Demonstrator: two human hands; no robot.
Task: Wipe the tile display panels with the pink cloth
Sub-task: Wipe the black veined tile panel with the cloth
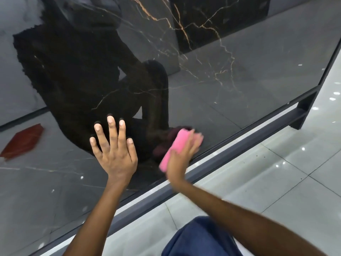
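At the lower edge of the dark tile panel, wiping under way

The right hand, blurred, presses the folded pink cloth against the glossy face, fingers curled over it, just above the frame rail at about four o'clock; the left hand lies flat at its nine o'clock, fingers spread and holding nothing, probably to brace the body while crouched low
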